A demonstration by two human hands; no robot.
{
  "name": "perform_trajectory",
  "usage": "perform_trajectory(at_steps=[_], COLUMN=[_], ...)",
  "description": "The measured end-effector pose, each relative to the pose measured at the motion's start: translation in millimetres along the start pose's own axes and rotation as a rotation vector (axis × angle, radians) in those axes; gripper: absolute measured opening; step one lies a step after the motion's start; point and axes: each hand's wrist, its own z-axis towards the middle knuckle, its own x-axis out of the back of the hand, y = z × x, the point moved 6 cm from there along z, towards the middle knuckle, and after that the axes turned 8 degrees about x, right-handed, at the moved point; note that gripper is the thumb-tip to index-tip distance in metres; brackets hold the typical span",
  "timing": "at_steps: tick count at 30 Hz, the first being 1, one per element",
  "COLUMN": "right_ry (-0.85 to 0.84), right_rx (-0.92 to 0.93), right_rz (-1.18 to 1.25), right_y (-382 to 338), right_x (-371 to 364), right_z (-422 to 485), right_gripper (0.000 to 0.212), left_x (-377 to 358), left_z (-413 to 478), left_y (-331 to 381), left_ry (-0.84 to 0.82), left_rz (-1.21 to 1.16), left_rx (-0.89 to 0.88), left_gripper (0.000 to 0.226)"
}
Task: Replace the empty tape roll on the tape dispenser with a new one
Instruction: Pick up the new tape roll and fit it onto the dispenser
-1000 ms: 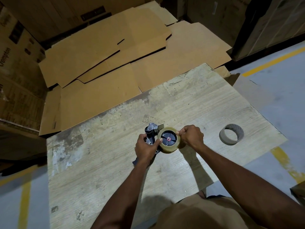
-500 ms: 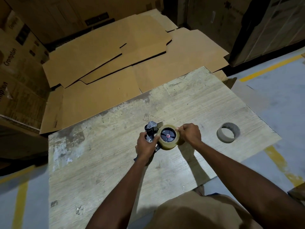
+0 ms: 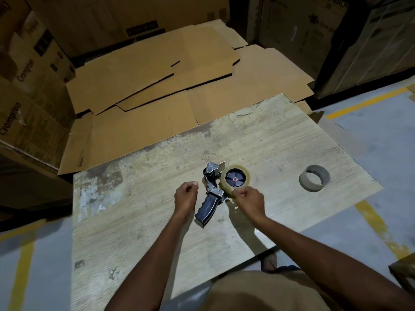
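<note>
The tape dispenser [image 3: 212, 194] lies on its side on the bench [image 3: 139, 216], its dark handle pointing back toward the person and its metal head pointing away. A new roll of clear tape [image 3: 235, 179] is seated on the dispenser's black hub, directly ahead of the right hand.

Right hand [image 3: 248, 202]: curled, fingertips pinched at the near edge of the tape roll. Contact with the roll appears to be made at the rim; whether a loose tape end is held cannot be determined. The hand sits just to the right of the dispenser handle.

Left hand [image 3: 186, 197]: loosely closed, holding nothing visible. It sits just to the left of the dispenser, near but apart from it, with the handle lying between the two hands.

The empty cardboard core [image 3: 314, 178] stands on the bench well to the right of the right hand, hollow side tilted toward the camera, clear of the dispenser.

Beyond the far edge of the bench, ahead of both hands, flattened cardboard sheets [image 3: 157, 86] lie overlapped on the floor. Stacked printed cartons [image 3: 29, 86] stand to the left of the left hand. Yellow floor lines [image 3: 379, 223] run to the right of the bench.
</note>
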Motion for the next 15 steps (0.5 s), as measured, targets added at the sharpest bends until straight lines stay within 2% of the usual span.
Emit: perform_trajectory(at_steps=[2, 3, 6, 8, 10, 15], right_ry=[-0.122, -0.189, -0.381, -0.440, -0.407, -0.254], right_rx=[-0.154, -0.250, -0.526, -0.603, -0.642, -0.650], right_rz=[0.050, 0.094, 0.519, 0.685, 0.817, 1.085], right_y=[4, 7, 4, -3, -5, -9], right_x=[-22, -32, -69, -85, -97, -115], right_z=[-8, -13, -28, -32, -29, -21], right_gripper=[0.060, 0.063, 0.061, 0.056, 0.048, 0.046], left_x=[8, 12, 30, 41, 50, 61], left_z=[-3, -5, -10, -12, -13, -17], left_y=[13, 19, 36, 43, 46, 45], left_ry=[-0.011, -0.014, 0.037, 0.057, 0.055, 0.028], left_rz=[0.095, 0.129, 0.168, 0.179, 0.201, 0.232], left_rx=[-0.118, -0.184, -0.325, -0.370, -0.405, -0.444], left_gripper=[0.016, 0.015, 0.016, 0.017, 0.016, 0.012])
